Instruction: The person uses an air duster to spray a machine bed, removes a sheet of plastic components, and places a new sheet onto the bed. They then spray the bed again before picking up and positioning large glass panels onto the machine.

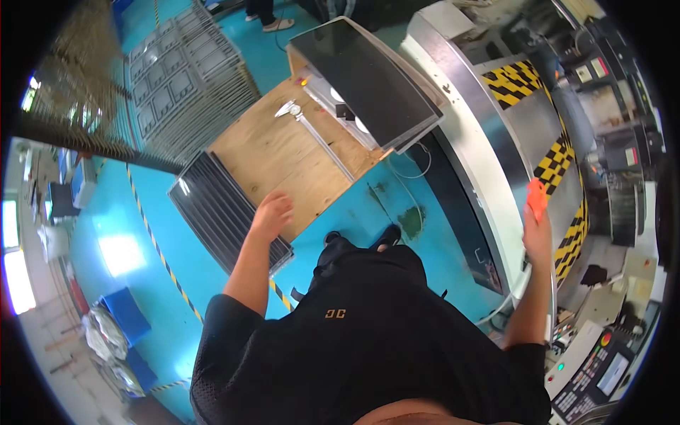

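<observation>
My right hand [537, 234] is wrapped round an orange air blow gun [537, 199], held up at the machine's front beside the black-and-yellow striped tape. My left hand [273, 214] hovers by the near left edge of a wooden board [244, 152], its fingers loosely curled and a little blurred, with nothing seen in them. On that board lies a caliper [324, 144], slanting from far left to near right. Close to my left forearm is a stack of dark ribbed panels [221, 205].
Glossy dark panels [365, 81] rest at the board's far right. A long white machine [464, 134] runs along my right, with a control panel [598, 375] at the lower right. Racked grey frames [177, 78] stand far left. A blue crate [126, 316] is on the floor.
</observation>
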`<state>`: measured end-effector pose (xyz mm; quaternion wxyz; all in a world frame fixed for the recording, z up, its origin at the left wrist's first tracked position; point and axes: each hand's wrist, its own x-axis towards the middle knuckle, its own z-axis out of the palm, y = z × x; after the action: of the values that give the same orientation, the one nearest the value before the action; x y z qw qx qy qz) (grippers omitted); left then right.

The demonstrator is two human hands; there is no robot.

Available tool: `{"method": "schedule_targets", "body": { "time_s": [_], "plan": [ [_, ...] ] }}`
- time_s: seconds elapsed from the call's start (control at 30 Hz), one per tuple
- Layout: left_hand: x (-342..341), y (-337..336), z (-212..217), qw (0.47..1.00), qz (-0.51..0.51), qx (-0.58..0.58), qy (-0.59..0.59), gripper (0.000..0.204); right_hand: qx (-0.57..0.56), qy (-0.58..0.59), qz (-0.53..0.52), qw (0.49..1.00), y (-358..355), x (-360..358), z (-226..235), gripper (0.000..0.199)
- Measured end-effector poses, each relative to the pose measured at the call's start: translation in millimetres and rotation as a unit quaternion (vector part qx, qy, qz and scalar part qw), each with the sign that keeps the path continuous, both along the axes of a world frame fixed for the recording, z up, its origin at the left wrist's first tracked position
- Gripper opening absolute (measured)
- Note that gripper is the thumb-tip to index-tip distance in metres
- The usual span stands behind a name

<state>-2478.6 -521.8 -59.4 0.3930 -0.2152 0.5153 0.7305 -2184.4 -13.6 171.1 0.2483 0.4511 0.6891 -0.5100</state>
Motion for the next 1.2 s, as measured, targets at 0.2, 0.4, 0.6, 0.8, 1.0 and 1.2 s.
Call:
{"method": "schedule_targets", "body": {
  "time_s": [0.2, 0.4, 0.6, 0.8, 1.0, 1.2],
  "plan": [
    [-73, 209, 15, 0.981, -0.121, 0.034, 0.147, 0.028, 0.097, 0.121, 0.121, 0.98, -108, 31, 22, 0.042],
    [-79, 365, 44, 0.968, -0.167, -0.006, 0.186, 0.024, 0.098, 0.111, 0.089, 0.985, -43, 48, -13, 0.045],
    [-84, 427, 47, 0.612, -0.293, -0.337, 0.653, 0.037, 0.236, 0.118, 0.015, 0.964, 143, 83, 35, 0.047],
    [-65, 426, 8, 0.418, -0.364, -0.591, 0.586, 0.064, 0.388, -0.068, 0.057, 0.917, 281, 68, 50, 0.049],
    [-63, 454, 21, 0.417, -0.372, -0.609, 0.563, 0.063, 0.322, 0.133, -0.393, 0.851, 596, 6, -33, 0.049],
    [-55, 450, 26, 0.43, -0.383, -0.622, 0.531, 0.065, 0.259, 0.234, -0.144, 0.926, 593, -126, -102, 0.043]
  ]
}}
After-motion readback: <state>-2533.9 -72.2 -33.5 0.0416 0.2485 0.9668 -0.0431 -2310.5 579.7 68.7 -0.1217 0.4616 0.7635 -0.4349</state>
